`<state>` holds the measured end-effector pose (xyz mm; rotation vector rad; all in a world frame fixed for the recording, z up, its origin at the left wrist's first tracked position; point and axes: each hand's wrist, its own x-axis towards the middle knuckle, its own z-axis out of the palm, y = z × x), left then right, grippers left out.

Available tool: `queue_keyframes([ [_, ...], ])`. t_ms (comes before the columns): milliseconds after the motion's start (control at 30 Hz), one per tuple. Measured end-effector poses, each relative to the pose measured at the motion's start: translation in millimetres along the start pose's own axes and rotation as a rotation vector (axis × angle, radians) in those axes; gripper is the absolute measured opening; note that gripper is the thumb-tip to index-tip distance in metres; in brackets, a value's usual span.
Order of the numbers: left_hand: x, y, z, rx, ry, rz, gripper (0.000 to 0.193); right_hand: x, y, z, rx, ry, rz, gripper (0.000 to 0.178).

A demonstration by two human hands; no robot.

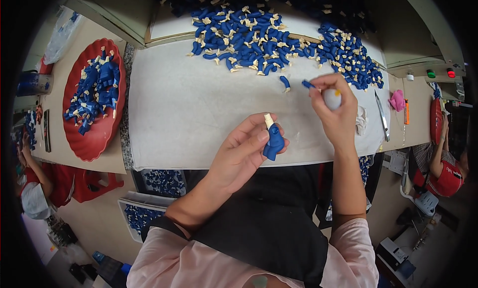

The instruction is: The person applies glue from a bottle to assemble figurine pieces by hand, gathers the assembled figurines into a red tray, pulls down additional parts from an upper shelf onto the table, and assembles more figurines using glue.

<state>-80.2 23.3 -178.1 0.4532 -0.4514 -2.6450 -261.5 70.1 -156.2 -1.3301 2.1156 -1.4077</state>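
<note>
My left hand [244,147] is closed around a small blue figurine body [274,143] with a cream peg at its top, held over the near part of the white work surface [199,119]. To the right and farther up, my right hand [334,101] pinches a small blue figurine arm [307,83] between thumb and forefinger. A rounded white object with a yellow spot [332,99], which looks like a small squeeze bottle, sits in the same palm, partly hidden by the fingers. One loose blue arm with a cream hand [285,83] lies just left of the right hand.
Piles of blue arms [244,37] cover the back. Left is a red scalloped tray [107,144] of blue parts. Tweezers [382,116], crumpled white tissue [361,120] and an orange cutter [406,112] lie right. A bin of blue parts [142,216] stands below. People work on both sides.
</note>
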Motion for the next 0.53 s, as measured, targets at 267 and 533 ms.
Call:
queue_keyframes([
  [267, 4, -13, 12, 0.114, 0.038, -0.009, 0.025, -58, -35, -14, 0.436, 0.033, 0.277, 0.013],
  [533, 3, -23, 12, 0.330, 0.015, 0.185, 0.022, -75, -40, -13, 0.255, 0.000, 0.140, 0.014],
])
